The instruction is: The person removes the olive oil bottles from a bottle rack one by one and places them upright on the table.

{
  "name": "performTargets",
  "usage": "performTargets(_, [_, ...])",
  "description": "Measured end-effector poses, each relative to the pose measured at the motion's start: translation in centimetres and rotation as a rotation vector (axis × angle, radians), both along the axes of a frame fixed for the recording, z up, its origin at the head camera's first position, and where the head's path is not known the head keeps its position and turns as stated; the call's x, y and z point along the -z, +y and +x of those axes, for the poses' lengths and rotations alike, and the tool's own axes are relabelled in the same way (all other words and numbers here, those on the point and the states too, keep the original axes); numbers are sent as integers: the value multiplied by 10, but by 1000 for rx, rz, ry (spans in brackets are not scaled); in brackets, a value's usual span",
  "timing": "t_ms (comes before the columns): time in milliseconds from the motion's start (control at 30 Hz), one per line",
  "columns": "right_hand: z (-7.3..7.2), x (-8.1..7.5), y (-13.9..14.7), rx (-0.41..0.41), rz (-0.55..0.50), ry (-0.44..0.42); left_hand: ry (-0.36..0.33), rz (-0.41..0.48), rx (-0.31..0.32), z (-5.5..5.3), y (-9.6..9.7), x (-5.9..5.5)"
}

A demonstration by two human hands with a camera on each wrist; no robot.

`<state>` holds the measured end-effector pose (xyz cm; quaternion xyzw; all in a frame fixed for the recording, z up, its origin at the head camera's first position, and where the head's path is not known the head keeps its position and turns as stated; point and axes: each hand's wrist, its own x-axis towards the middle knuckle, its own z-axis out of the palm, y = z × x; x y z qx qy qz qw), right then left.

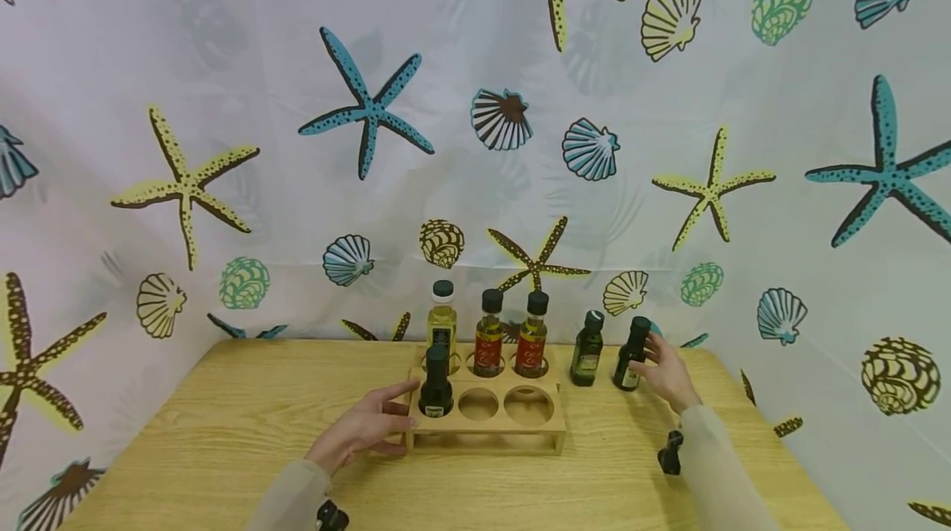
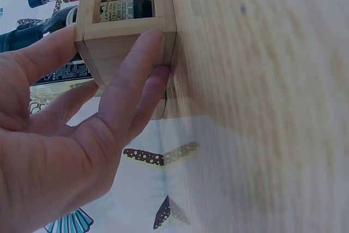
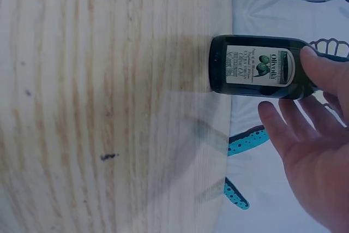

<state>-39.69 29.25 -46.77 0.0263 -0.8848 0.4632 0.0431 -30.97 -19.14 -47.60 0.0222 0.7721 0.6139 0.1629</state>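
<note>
A two-tier wooden bottle rack [image 1: 486, 430] stands on the table. My left hand [image 1: 364, 429] touches its left end with mostly straight fingers. In its lower front row a dark bottle [image 1: 436, 395] sits in the left hole, beside two open round holes. The upper row holds a pale yellow oil bottle [image 1: 442, 320] and two red-labelled bottles [image 1: 488, 345]. To the right, my right hand [image 1: 669, 374] holds a dark olive oil bottle [image 3: 253, 68] near its shoulder, thumb in front and fingers around the far side. That bottle appears to stand on the table.
A green glass bottle [image 1: 587, 356] stands between the rack and the held bottle. The wooden table [image 1: 238, 415] extends on both sides of the rack. A white curtain [image 1: 475, 201] printed with starfish and shells hangs behind and at the sides.
</note>
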Motion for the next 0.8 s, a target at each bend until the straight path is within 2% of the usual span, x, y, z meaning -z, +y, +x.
performTargets(233, [5,-1,3,80,-23,85,9,-5,-4,0,0,1])
performTargets(400, [13,1,2,121,-51,114,5,-11,-2,2,0,2])
performTargets(533, [21,4,-1,120,-82,128,-6,-4,-5,4,0,0])
performTargets(800, [32,7,-13,51,-147,100,0,14,-2,6,0,-1])
